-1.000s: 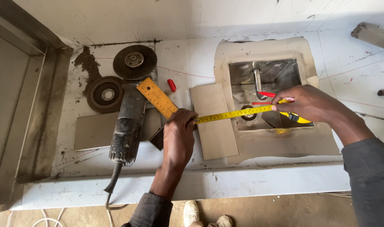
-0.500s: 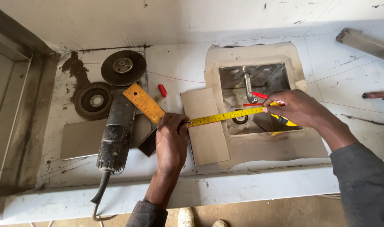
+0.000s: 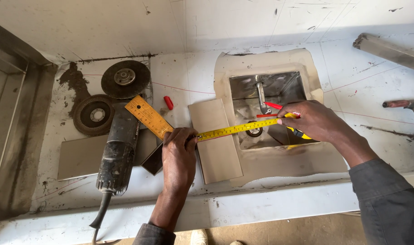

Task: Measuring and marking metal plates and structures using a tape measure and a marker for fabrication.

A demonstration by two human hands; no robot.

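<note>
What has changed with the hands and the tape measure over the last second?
Nothing visibly changed. The left hand pins the yellow tape measure at the beige tile as before, and the right hand keeps it stretched over the sink opening. Angle grinder unmoved.

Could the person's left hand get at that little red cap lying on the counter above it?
Probably yes. The left hand pins the yellow tape on the tile, and the red cap lies just beyond, with only the orange ruler alongside. It would have to let go of the tape first.
</note>
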